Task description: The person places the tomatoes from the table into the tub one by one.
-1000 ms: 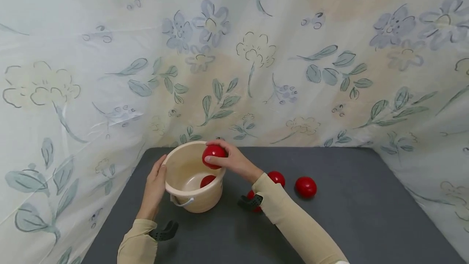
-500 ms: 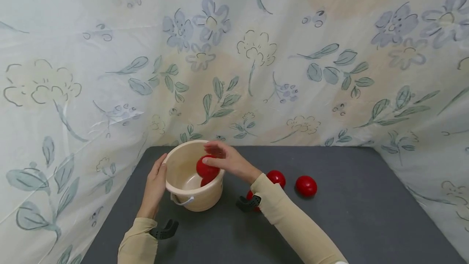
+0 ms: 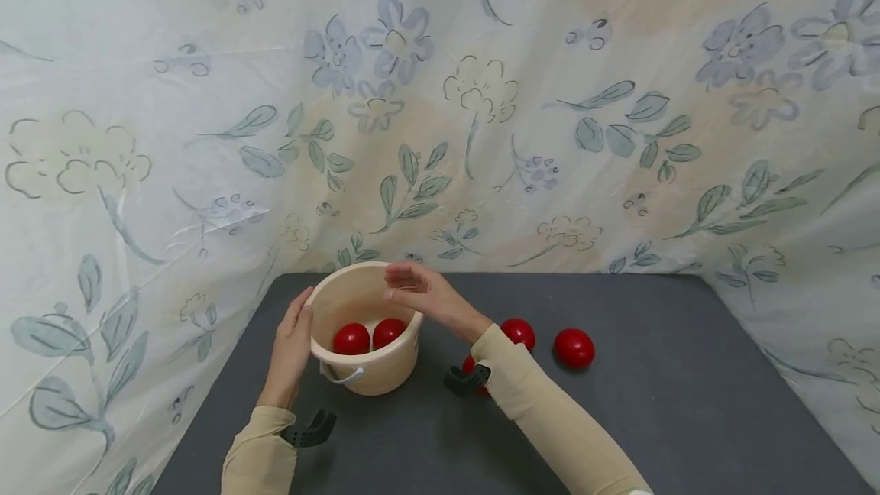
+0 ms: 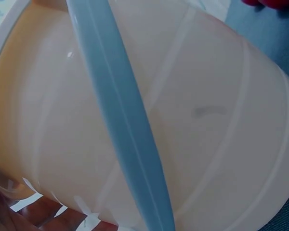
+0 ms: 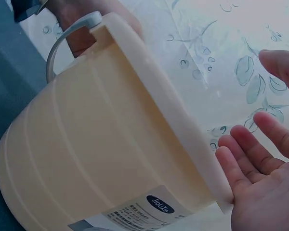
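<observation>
Balls [image 3: 351, 339], glossy red, lie two side by side in the cream bucket [image 3: 383, 378], with three more on the grey table [image 3: 687, 403]. The left hand [image 3: 291, 342] grips the bucket's side; the right hand [image 3: 436, 299], thumb wide of its relaxed fingers, is at the rim.

Draped booth-type set-up, bldg. type unclear: pale, creased floral sheeting [image 3: 440, 113] w/ blue blossoms & grey-green leaves hangs at back, L & R, round a plain dk.-grey tabletop [image 3: 687, 403].
</observation>
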The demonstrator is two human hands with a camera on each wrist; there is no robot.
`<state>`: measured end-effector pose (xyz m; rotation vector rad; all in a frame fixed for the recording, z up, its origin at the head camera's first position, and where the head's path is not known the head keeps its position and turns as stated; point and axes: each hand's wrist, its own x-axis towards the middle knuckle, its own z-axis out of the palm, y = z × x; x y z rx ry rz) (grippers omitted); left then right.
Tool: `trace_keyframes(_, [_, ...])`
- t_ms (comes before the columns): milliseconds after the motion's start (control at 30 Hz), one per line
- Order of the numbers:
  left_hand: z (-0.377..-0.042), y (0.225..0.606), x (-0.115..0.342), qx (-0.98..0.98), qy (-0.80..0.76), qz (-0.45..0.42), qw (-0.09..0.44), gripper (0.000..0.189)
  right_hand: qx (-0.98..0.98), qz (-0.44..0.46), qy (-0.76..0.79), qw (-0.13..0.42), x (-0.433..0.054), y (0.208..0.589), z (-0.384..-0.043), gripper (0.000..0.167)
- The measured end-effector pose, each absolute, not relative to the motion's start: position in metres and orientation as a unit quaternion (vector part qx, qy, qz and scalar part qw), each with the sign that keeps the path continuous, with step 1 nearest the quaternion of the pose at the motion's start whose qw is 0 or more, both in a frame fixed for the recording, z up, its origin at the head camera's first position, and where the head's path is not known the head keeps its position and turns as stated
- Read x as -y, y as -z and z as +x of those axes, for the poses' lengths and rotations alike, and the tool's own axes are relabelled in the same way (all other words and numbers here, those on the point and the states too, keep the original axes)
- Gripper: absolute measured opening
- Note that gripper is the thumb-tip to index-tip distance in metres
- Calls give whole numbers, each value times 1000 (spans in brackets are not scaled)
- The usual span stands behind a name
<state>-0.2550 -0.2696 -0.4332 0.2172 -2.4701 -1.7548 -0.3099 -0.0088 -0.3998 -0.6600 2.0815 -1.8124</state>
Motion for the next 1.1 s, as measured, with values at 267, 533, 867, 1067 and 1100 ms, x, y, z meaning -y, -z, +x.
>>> trace_keyframes(267, [-254,434,269,808,582,79,41,54,-716,-233,643,143,-4,391,-308,52])
trace_keyframes(533, [-252,433,268,811,578,83,40,55,-710,-233,650,134,-36,377,-306,54])
trace_keyframes(867, [-252,431,269,811,578,86,37,55,-716,-228,654,83,-86,360,-304,43])
trace_keyframes(1067, [-251,432,268,813,574,87,41,55,-704,-218,673,62,-118,356,-303,47])
trace_keyframes(1100, [-251,432,268,813,575,86,41,55,-703,-216,675,61,-124,356,-302,48])
